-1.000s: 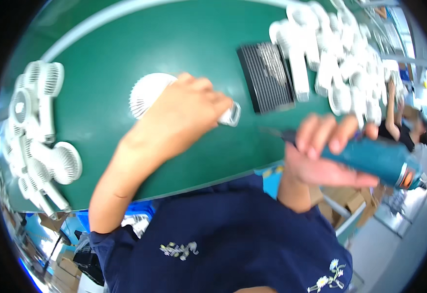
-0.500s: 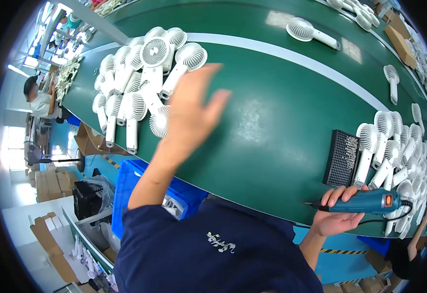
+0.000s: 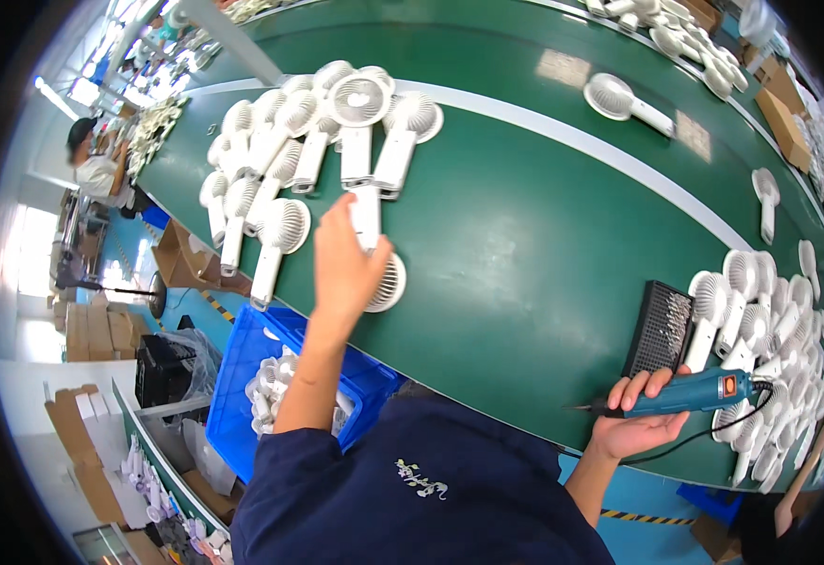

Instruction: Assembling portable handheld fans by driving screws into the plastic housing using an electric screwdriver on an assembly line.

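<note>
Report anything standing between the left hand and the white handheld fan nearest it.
Nothing visible: the left hand overlaps the white handheld fan, fingers beside its handle. The piled fans lie beyond, not between.

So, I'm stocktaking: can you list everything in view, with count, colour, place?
Left fans: over ten, white, bench's left
Right fans: over ten, white, bench's right
Far fans: many, white, upper right
Separate fan: one, white, below left fans
Electric screwdriver: one, teal, lower right
Parts tray: one, black, beside right fans
Bench: one, green, centre
Bin: at least one, blue, below bench
Cardboard boxes: several, brown, left, upper right
Other people: at least two, white and dark tops, left, right
Left hand: one, bare, at separate fan
Right hand: one, bare, around screwdriver
Shirt: one, navy, lower centre
</note>
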A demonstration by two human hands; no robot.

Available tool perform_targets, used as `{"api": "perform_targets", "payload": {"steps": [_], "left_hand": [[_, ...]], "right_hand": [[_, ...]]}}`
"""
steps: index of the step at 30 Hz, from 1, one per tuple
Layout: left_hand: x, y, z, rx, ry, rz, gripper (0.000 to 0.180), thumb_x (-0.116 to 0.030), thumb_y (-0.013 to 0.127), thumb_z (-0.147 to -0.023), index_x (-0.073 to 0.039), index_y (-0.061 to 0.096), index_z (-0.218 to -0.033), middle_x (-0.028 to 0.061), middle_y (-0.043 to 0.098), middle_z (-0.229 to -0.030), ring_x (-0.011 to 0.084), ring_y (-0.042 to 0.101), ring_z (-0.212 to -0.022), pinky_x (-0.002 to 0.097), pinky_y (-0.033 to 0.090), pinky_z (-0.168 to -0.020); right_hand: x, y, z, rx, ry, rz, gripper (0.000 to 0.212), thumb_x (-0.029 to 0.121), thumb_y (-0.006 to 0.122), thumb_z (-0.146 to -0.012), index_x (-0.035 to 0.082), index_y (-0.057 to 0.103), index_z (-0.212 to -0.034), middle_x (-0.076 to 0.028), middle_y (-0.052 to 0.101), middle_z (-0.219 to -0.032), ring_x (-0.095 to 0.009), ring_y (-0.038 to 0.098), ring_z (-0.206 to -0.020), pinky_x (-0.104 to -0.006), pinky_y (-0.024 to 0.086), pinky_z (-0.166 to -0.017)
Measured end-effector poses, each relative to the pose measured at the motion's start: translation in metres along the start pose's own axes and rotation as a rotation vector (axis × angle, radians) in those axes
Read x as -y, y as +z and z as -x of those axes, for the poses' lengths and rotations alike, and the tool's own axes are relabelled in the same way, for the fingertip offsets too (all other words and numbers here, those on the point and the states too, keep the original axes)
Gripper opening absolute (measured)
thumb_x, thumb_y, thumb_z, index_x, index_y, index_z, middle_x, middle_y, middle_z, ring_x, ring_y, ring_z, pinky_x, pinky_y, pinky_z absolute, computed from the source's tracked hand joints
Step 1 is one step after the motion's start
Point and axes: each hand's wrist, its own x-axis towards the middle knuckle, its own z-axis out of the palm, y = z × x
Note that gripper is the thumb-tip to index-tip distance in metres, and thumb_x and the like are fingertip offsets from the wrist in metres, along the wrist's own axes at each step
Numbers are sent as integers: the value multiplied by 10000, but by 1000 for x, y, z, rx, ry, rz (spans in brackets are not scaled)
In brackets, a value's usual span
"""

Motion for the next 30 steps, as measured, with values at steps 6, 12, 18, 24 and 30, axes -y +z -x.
{"api": "perform_targets", "payload": {"steps": [6,12,18,24,30], "left_hand": [[-29,1,9,141,-18,121,602,-122,671,-778,-9,447,-1325,200,556,-1209,374,548,-1133,422,443,-965],[-72,-12,2,649,664,139,566,7,638,-742,-54,516,-1290,118,616,-1172,317,563,-1043,412,430,-922],[-161,29,8,784,883,209,540,-191,769,-742,-41,552,-1214,112,623,-994,298,638,-820,390,532,-711],[-199,63,32,795,818,305,396,-224,709,-836,-97,538,-1169,107,564,-1026,296,642,-665,395,518,-521],[-202,61,35,757,706,450,265,-139,698,-821,-102,623,-1072,81,550,-1129,182,573,-603,341,478,-466]], "right_hand": [[6,-11,3,19,32,-7,540,454,354,-1008,42,359,-1356,-70,487,-845,-141,458,-519,-268,409,-376],[5,-13,-5,33,52,-106,612,587,425,-958,115,411,-1346,-47,469,-798,-163,448,-503,-307,378,-372],[52,16,-80,158,-527,200,755,755,374,-883,168,360,-1357,-17,476,-846,-172,497,-544,-386,487,-567],[31,-14,-113,269,-371,206,861,852,296,-820,180,321,-1358,-58,491,-811,-143,433,-428,-296,390,-379],[22,-9,-109,218,-331,28,998,935,287,-711,141,353,-1310,-103,506,-725,-185,457,-412,-315,431,-375]]}}
